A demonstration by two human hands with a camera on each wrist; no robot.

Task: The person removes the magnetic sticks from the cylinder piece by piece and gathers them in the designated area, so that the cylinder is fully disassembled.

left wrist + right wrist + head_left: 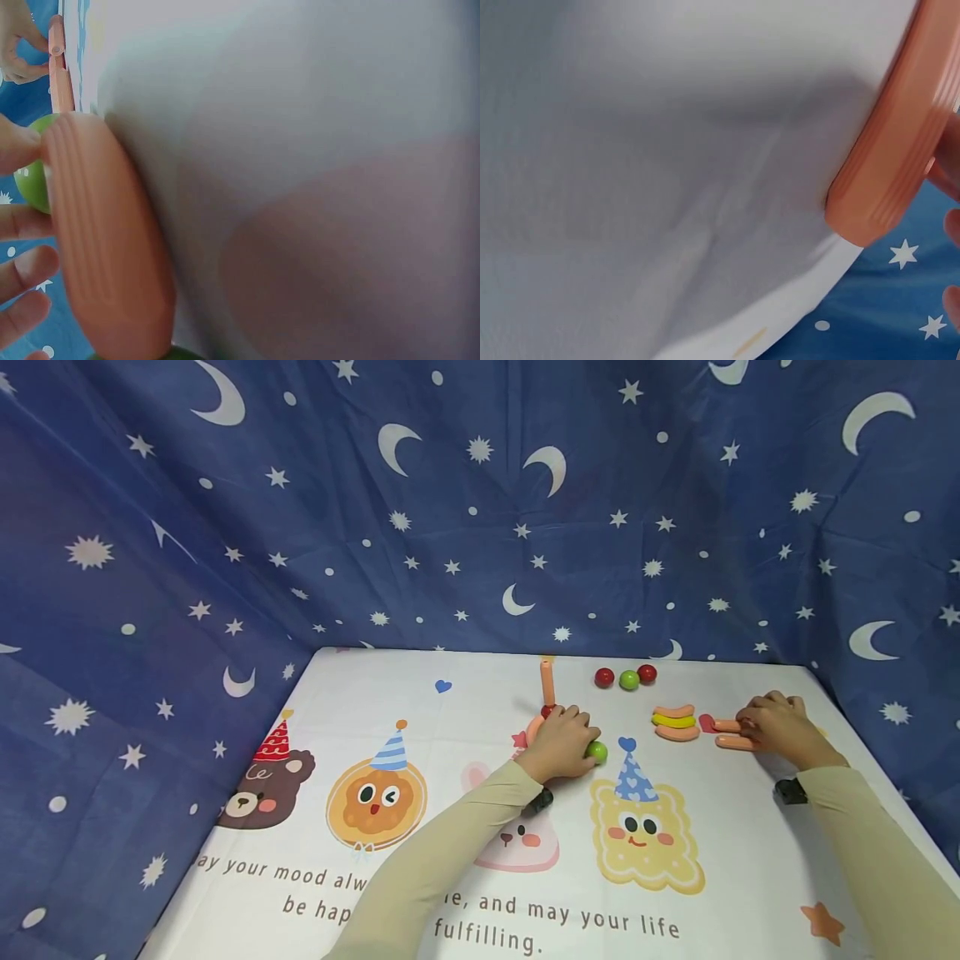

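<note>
My left hand point(558, 743) is low over the tabletop, thumb and forefinger pinching a green ball point(31, 180). In the left wrist view an orange toy sausage point(112, 240) lies in front of that ball, and part of another green thing point(184, 354) shows at the bottom. Just beyond the hand are a red ball point(547, 712) and a second sausage point(547, 683) pointing away. On the right, my right hand point(780, 727) grips a sausage point(726, 726), its far end hidden under the fingers. Another sausage point(892, 150) lies alongside, nearer the camera.
A toy hot dog point(675, 723) with a yellow middle lies between the hands. At the back, a green ball point(629, 680) sits between two red balls point(603, 677). The white printed cloth point(450, 735) meets a blue star curtain point(450, 527) behind and at both sides.
</note>
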